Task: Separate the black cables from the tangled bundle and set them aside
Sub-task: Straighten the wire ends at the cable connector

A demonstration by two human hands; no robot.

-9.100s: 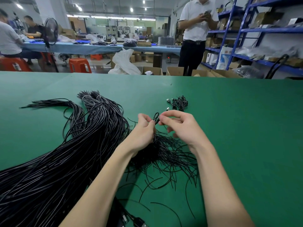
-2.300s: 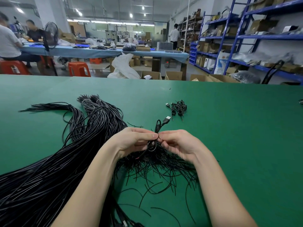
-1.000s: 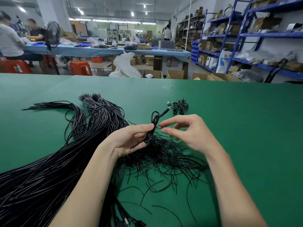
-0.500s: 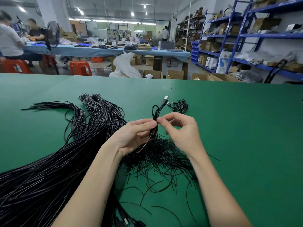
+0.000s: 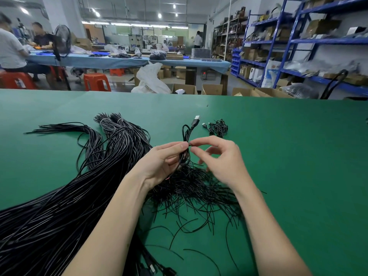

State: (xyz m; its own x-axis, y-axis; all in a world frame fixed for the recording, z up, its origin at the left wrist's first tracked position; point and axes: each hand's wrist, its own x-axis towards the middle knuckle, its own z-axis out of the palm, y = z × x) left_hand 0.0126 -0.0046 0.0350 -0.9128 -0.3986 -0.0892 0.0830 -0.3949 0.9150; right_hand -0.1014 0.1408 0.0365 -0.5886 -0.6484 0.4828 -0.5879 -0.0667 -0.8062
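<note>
My left hand (image 5: 163, 158) grips a coiled black USB cable (image 5: 186, 134) above the green table (image 5: 288, 166); its silver plug points up and away. My right hand (image 5: 221, 158) is beside it, thumb and forefinger pinching at the coil's waist, possibly on a thin tie that is too small to make out. Under both hands lies a loose heap of thin black ties (image 5: 199, 190). A big tangled bundle of long black cables (image 5: 65, 194) sweeps from bottom left to mid table. A small pile of coiled cables (image 5: 218, 128) lies further back.
Bare green table surface stretches to the right and far side. Beyond the table's far edge are cardboard boxes (image 5: 211, 89), a white bag (image 5: 151, 80), orange stools, blue shelving (image 5: 298, 46) at right, and seated people at another table at left.
The coiled cable has stayed in my left hand and tilted slightly, its plug leaning right. My right hand's fingers have spread out while thumb and forefinger stay at the coil. A standing person walked away earlier.
</note>
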